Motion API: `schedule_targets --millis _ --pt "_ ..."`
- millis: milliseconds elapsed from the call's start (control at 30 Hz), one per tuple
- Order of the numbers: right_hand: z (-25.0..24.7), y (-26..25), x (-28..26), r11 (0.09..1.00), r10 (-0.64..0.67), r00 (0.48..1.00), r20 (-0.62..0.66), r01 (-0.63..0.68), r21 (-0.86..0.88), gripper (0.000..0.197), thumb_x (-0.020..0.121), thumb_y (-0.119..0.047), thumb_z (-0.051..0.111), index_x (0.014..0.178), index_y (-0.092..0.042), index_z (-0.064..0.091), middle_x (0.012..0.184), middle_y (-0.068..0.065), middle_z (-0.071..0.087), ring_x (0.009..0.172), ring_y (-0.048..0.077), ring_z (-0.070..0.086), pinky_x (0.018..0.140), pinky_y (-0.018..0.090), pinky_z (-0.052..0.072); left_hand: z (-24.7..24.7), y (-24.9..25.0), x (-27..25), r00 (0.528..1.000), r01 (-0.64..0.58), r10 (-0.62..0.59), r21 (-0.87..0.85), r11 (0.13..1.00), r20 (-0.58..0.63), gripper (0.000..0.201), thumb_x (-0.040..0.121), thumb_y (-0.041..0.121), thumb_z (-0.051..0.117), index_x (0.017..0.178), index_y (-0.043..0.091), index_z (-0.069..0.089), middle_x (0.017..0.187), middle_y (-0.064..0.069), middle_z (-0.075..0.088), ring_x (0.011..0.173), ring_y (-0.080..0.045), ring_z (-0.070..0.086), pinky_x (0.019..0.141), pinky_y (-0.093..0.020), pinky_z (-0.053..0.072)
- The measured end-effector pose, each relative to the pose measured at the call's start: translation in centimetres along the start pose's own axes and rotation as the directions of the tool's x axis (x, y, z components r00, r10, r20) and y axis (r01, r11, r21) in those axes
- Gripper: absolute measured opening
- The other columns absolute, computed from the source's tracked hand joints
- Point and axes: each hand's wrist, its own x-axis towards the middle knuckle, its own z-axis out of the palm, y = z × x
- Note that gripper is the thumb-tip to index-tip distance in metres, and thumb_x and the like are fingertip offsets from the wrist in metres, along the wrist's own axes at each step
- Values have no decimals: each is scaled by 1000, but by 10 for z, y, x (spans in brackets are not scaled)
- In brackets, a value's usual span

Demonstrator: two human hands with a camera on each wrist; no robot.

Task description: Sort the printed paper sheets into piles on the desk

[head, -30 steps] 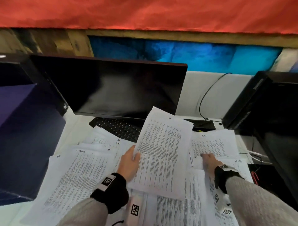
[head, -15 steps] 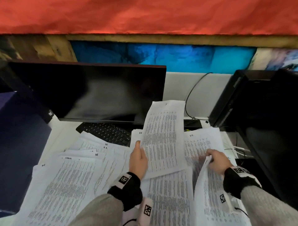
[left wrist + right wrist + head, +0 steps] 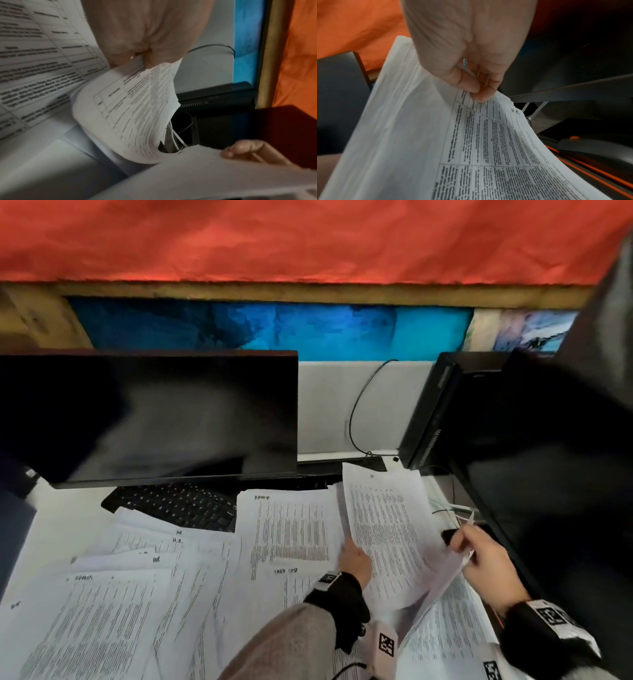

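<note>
- Two hands hold paper just in front of the monitor [image 3: 147, 416], which serves as the landmark: the left hand [image 3: 356, 559] pinches the near edge of a raised printed sheet [image 3: 383, 529], thumb on top, in the head view.
- The left wrist view shows the same pinch, with the sheet curling away below the fingers [image 3: 154, 58].
- The right hand [image 3: 486, 559], farther right of the monitor, grips the top corner of a second lifted sheet [image 3: 488, 142] between thumb and curled fingers; a small metal clip [image 3: 465, 66] shows inside that grip.
- Many more printed sheets [image 3: 113, 621] lie spread and overlapping on the tabletop [image 3: 65, 522] in front of the monitor, some with handwritten labels.
- A black keyboard [image 3: 178, 501] sits partly under the monitor's lower edge, papers covering its near side.
- Right of the monitor stands a black computer case [image 3: 438, 412], with a thin cable [image 3: 363, 392] looping between them.
</note>
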Motion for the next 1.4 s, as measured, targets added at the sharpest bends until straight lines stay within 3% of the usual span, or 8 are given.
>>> schedule_targets --millis 200,400,567,667,800,1100,1300,1400 --pt "2 -2 -1 999 -9 999 42 11 -40 58 59 21 43 78 -33 48 78 -6 54 83 7 52 67 15 38 7 -3 16 998 6 -19 238 971 53 36 100 14 35 132 1 43 134 -17 49 121 -30 50 101 -34 42" --pt "1 -25 1 990 100 995 -5 -100 -104 32 68 11 48 71 -21 50 73 -4 56 68 13 52 59 22 38 0 -15 23 990 58 -54 -26 998 134 20 89 8 54 108 9 61 107 -8 63 100 -26 67 88 -35 55" --pt "4 -54 10 948 76 997 -25 -80 -308 22 69 7 47 77 -14 46 70 1 47 76 26 45 62 32 35 -4 -29 20 989 -9 22 -90 996 143 32 91 16 52 122 6 54 110 -17 62 87 -25 62 88 -39 54" --pt "23 -65 16 890 114 990 81 -65 -451 16 75 0 46 85 -13 46 89 5 56 92 28 50 70 34 41 -13 -43 23 991 -76 84 -80 994 100 36 91 19 53 127 12 53 118 -18 56 96 -33 64 84 -43 55" --pt "59 -58 31 838 186 958 218 -39 -544 23 83 -5 43 105 -10 50 107 7 57 102 26 49 80 33 42 -54 -40 -5 983 -156 171 -191 969 62 17 95 10 47 96 19 61 91 -1 54 63 -11 57 55 -23 45" --pt "136 -72 35 962 138 954 266 -65 -263 47 92 -4 45 139 -11 42 143 20 39 123 39 45 104 45 39 -205 -112 -55 957 -205 143 -240 949 -251 18 97 17 49 90 13 66 82 -3 62 68 -14 57 61 -20 46" --pt "227 -189 -33 986 -166 873 458 132 106 30 90 2 45 100 -18 66 107 0 58 100 15 56 84 17 39 -310 -194 -73 805 162 4 226 961 -594 13 92 20 50 98 23 62 105 -6 63 98 -25 60 83 -31 48" --pt "281 -230 -68 974 -105 757 645 -51 219 27 91 -6 44 88 -26 61 91 1 68 75 14 62 66 19 49 -357 -229 -88 717 432 -170 239 869 -676 36 90 22 50 125 19 46 127 -11 45 115 -30 47 93 -41 40"
